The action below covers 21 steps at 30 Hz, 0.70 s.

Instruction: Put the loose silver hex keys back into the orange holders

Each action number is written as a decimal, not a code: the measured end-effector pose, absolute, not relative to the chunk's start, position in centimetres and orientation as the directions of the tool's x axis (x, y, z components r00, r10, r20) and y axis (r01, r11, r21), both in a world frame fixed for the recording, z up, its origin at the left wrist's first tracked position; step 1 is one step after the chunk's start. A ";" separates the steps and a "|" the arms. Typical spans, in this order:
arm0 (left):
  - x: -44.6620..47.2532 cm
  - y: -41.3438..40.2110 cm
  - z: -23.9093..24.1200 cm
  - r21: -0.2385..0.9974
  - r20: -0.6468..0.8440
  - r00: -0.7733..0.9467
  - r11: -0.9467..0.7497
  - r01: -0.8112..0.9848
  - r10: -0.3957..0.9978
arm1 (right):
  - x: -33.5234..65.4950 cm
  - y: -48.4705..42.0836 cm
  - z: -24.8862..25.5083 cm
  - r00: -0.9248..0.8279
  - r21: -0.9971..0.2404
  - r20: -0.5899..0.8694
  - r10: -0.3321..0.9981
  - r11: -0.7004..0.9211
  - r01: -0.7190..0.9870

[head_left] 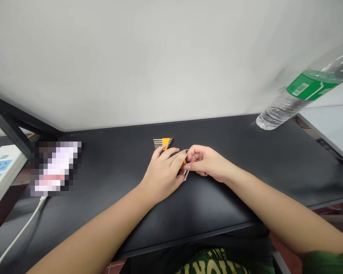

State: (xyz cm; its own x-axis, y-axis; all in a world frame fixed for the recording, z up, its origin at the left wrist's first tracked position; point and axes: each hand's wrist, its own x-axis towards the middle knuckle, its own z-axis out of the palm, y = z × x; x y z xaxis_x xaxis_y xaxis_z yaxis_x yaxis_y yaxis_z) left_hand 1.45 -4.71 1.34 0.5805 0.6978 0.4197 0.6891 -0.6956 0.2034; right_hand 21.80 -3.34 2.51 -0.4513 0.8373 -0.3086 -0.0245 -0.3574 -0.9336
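An orange holder with metal hex keys (186, 175) is mostly covered by my fingers; the key ends stick out below. My left hand (165, 173) is closed around this holder from the left, its outer fingers reaching over the black tabletop. At the holder's right side, my right hand (204, 161) has thumb and curled fingers pinched together. A thin metal shaft, seemingly a hex key, shows at its fingertips, though most of it is hidden. Just beyond my left fingertips lies a second hex key set (166, 142) in an orange holder, keys fanned out.
On the black table (117, 152), a blurred-out phone (55, 167) with a white cable (23, 232) lies at left. A power strip (2, 165) sits beyond a black frame post. A clear bottle (305, 89) with a green label stands at the back right, near a pale wall.
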 end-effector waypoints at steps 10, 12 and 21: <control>0.9 -3.8 1.6 0.260 0.397 0.530 -0.645 0.718 0.750 | 25.4 -1.6 2.9 -0.332 -0.535 0.201 0.922 0.387 0.751; 0.8 -3.6 1.4 0.259 0.397 0.519 -0.634 0.728 0.757 | 25.9 -1.1 2.3 -0.385 -0.418 0.192 0.903 0.430 0.800; 1.1 -3.7 1.6 0.284 0.395 0.513 -0.632 0.721 0.762 | 24.5 -1.1 1.9 -0.505 -0.187 0.072 0.860 0.509 0.840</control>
State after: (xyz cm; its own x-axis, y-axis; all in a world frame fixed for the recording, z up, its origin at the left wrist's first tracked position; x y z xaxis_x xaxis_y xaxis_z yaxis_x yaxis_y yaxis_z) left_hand 1.11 -3.72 1.60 0.5132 0.7621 0.3947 0.7209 -0.6323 0.2836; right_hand 24.52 -1.06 1.90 -0.5053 0.8599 0.0725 0.8399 0.5093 -0.1874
